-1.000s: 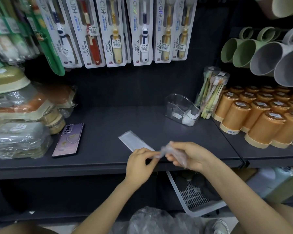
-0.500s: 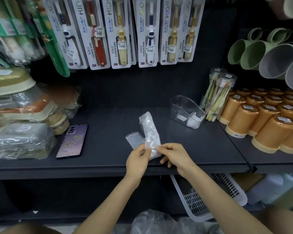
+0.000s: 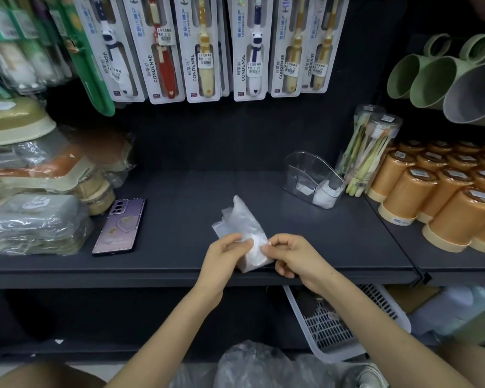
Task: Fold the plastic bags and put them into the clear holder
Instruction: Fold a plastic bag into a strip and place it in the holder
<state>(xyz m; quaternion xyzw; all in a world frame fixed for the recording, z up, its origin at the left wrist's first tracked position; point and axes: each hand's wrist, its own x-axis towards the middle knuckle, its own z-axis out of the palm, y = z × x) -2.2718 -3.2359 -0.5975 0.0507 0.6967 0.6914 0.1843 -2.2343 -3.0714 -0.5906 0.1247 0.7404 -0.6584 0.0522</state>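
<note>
Translucent plastic was pinched between the fingertips of both hands at lower centre of the frame. I recorded the left hand (image 3: 224, 256) gripping the near left edge of the plastic bag (image 3: 244, 219) with thumb and curled fingers. The right hand (image 3: 291, 256) pinched the near right edge between thumb and forefinger, and its other fingers were curled beneath. The two hands were close together, with a narrow strip of bag between them.

The bag was crumpled and partly folded. Its far end lay on the dark shelf (image 3: 193, 191) and pointed toward the upper left, while its near end reached the shelf's front lip.

The clear holder (image 3: 311, 177) stood upright on the same shelf, right of centre and well apart from the hands. Folded white pieces (image 3: 326, 194) were visible in its two compartments.

Just right of the holder I noted a clear tube of toothbrushes (image 3: 373, 152), then rows of orange cups (image 3: 443, 197) along the right edge. A purple phone (image 3: 120, 225) lay face down on the shelf, left of centre, beside wrapped goods (image 3: 34, 219) stacked at the left edge.

Carded toothbrush packs (image 3: 205, 51) hung across the top of the frame, and green mugs (image 3: 420, 77) were at upper right.

Below the shelf, a white slatted basket (image 3: 333, 331) was at lower right, and a heap of clear plastic (image 3: 258, 365) lay at the bottom edge between the forearms.
</note>
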